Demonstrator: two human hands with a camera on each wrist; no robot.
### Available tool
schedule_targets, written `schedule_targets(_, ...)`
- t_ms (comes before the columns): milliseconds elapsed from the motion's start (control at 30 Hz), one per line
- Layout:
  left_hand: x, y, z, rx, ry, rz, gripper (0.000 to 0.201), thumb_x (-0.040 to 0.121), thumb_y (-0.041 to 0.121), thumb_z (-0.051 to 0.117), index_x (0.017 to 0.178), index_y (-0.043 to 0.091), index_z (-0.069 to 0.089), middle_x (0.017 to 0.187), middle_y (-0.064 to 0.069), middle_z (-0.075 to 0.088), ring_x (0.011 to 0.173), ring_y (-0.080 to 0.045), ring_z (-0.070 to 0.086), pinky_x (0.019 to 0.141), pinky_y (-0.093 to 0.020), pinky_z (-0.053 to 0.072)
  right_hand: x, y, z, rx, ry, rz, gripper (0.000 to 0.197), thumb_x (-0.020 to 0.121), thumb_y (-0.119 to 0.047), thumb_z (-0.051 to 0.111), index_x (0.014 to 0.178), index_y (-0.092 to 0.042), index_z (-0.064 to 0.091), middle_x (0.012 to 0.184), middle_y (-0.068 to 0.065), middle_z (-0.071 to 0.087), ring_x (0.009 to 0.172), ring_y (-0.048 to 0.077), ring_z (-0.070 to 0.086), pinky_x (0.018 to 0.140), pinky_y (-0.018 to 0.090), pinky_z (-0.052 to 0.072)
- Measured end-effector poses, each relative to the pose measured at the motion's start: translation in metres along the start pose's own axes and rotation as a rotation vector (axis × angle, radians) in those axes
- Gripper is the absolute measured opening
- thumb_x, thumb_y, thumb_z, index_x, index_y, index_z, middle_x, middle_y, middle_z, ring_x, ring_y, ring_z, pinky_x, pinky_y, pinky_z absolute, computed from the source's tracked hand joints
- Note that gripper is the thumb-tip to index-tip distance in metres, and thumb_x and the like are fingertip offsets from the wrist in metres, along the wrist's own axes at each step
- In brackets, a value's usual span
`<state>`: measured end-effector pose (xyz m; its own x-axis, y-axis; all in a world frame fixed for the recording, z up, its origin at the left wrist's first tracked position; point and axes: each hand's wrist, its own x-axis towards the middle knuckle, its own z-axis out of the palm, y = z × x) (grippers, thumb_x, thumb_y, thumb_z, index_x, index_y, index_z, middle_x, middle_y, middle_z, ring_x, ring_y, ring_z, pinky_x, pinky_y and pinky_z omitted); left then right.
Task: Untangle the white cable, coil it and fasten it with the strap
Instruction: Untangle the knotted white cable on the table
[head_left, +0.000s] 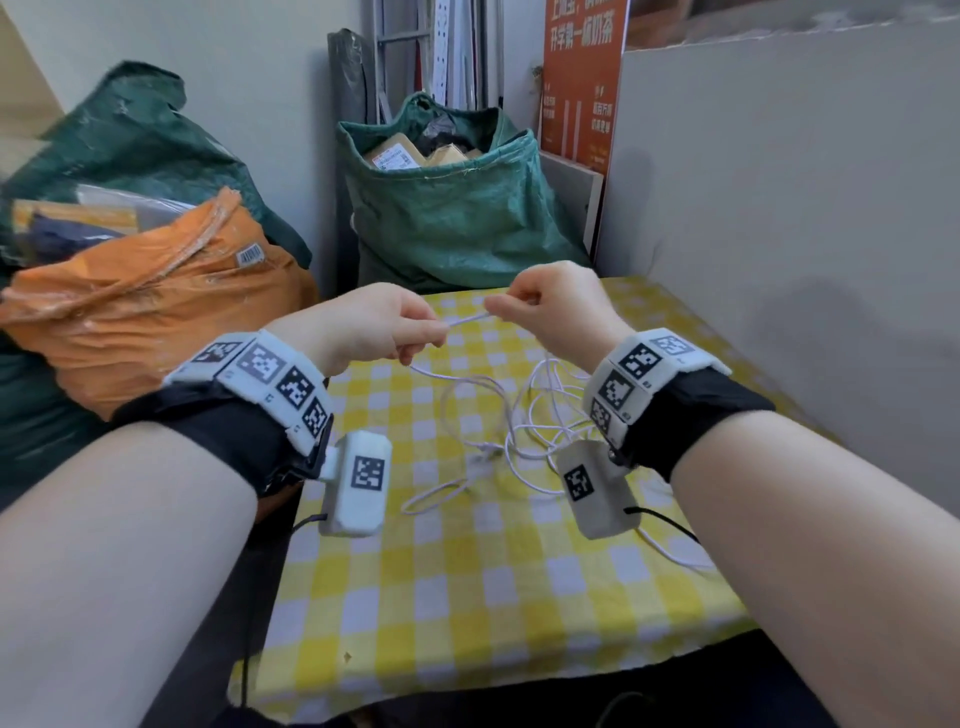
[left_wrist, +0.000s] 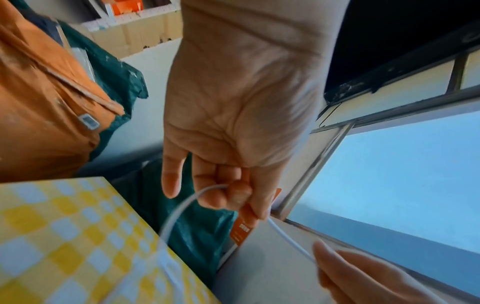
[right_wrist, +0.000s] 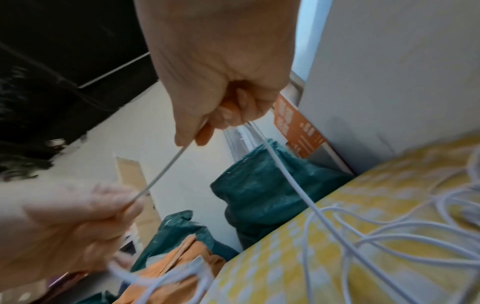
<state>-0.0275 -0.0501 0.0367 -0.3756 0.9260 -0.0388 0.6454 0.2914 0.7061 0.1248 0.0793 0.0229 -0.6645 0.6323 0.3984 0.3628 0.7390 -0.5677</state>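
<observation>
A thin white cable lies in tangled loops on the yellow checked tablecloth. Above the far end of the table, my left hand and right hand each pinch the same cable, a short taut stretch running between them. In the left wrist view the cable leaves my curled left fingers and drops to the cloth. The right wrist view shows my right hand gripping the cable, with loose loops below. No strap is visible.
An orange sack and green sacks full of parcels stand left and behind the table. A grey board walls the right side. An orange sign leans at the back.
</observation>
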Motion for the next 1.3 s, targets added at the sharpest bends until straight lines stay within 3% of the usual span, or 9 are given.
schedule_targets(167, -0.004, -0.025, -0.012, 0.301, 0.117, -0.108, 0.028, 0.095, 0.031, 0.052, 0.076, 0.014, 0.064, 0.064, 0.0, 0.051, 0.058, -0.016, 0.048, 0.055, -0.027, 0.038, -0.003, 0.042, -0.013, -0.117, 0.245, 0.315, 0.025, 0.086, -0.038, 0.06, 0.072, -0.017, 0.058, 0.075, 0.005, 0.057, 0.078, 0.025, 0.052, 0.066, 0.025, 0.031)
schedule_targets(300, -0.001, -0.032, -0.007, 0.068, 0.148, -0.086, 0.033, 0.099, 0.025, 0.044, 0.071, 0.011, 0.055, 0.056, -0.001, 0.044, 0.06, -0.021, 0.046, 0.062, -0.029, 0.039, -0.004, 0.045, -0.011, -0.205, 0.082, 0.419, 0.02, 0.09, -0.028, 0.055, 0.082, -0.015, 0.068, 0.088, 0.012, 0.064, 0.093, 0.032, 0.062, 0.072, 0.024, 0.04)
schedule_targets(433, 0.006, -0.01, 0.012, -0.116, 0.05, -0.017, 0.032, 0.101, 0.02, 0.039, 0.073, 0.012, 0.052, 0.043, 0.009, 0.039, 0.048, -0.013, 0.046, 0.064, -0.032, 0.042, -0.006, 0.006, 0.007, 0.12, -0.107, 0.165, 0.026, 0.092, -0.022, 0.053, 0.113, -0.012, 0.066, 0.096, -0.001, 0.066, 0.057, 0.006, 0.066, 0.056, 0.018, 0.053)
schedule_targets(567, 0.008, 0.006, 0.019, -0.295, -0.017, 0.035, 0.03, 0.101, 0.021, 0.04, 0.075, 0.012, 0.051, 0.043, 0.011, 0.032, 0.038, -0.007, 0.037, 0.066, -0.03, 0.051, -0.008, -0.016, 0.016, 0.18, -0.238, 0.005, 0.016, 0.093, -0.025, 0.056, 0.08, -0.021, 0.065, 0.063, -0.006, 0.054, 0.049, 0.007, 0.054, 0.047, 0.019, 0.047)
schedule_targets(700, 0.008, -0.008, 0.009, -0.224, 0.033, 0.036, 0.027, 0.099, 0.02, 0.046, 0.074, 0.011, 0.052, 0.042, 0.01, 0.038, 0.041, -0.006, 0.042, 0.058, -0.026, 0.04, -0.001, 0.005, 0.007, 0.205, 0.007, 0.144, 0.021, 0.09, -0.027, 0.058, 0.077, -0.018, 0.071, 0.046, -0.006, 0.05, 0.048, 0.012, 0.049, 0.048, 0.02, 0.04)
schedule_targets(833, -0.001, -0.033, 0.001, 0.068, -0.002, -0.064, 0.023, 0.095, 0.023, 0.054, 0.076, 0.013, 0.061, 0.058, 0.002, 0.054, 0.058, -0.011, 0.053, 0.059, -0.021, 0.039, -0.001, 0.04, -0.012, 0.039, 0.315, 0.409, 0.03, 0.091, -0.023, 0.05, 0.087, 0.0, 0.071, 0.079, 0.021, 0.062, 0.083, 0.033, 0.057, 0.071, 0.031, 0.041)
schedule_targets(967, -0.006, -0.035, 0.009, 0.007, -0.054, -0.116, 0.016, 0.093, 0.016, 0.056, 0.082, 0.01, 0.064, 0.07, -0.002, 0.069, 0.07, -0.015, 0.065, 0.067, -0.017, 0.05, -0.004, 0.043, -0.011, -0.155, 0.142, 0.529, 0.025, 0.092, -0.015, 0.047, 0.109, -0.01, 0.064, 0.112, 0.02, 0.06, 0.114, 0.033, 0.055, 0.082, 0.027, 0.04)
schedule_targets(1133, -0.003, -0.018, 0.022, -0.106, 0.002, -0.124, 0.017, 0.096, 0.02, 0.05, 0.084, 0.012, 0.058, 0.08, -0.005, 0.063, 0.042, -0.012, 0.05, 0.044, -0.021, 0.041, -0.018, 0.0, 0.009, -0.206, 0.052, 0.056, 0.062, 0.092, -0.015, 0.049, 0.148, -0.026, 0.027, 0.157, 0.001, 0.022, 0.136, 0.022, 0.036, 0.104, 0.031, 0.034)
schedule_targets(1300, -0.006, -0.004, 0.024, -0.168, -0.052, 0.0, 0.018, 0.098, 0.015, 0.046, 0.089, 0.007, 0.06, 0.073, -0.005, 0.049, 0.039, -0.006, 0.029, 0.04, -0.018, 0.024, -0.023, -0.028, 0.027, 0.316, -0.3, 0.022, 0.032, 0.096, -0.021, 0.044, 0.126, -0.02, 0.056, 0.106, 0.0, 0.063, 0.072, 0.019, 0.064, 0.055, 0.025, 0.049)
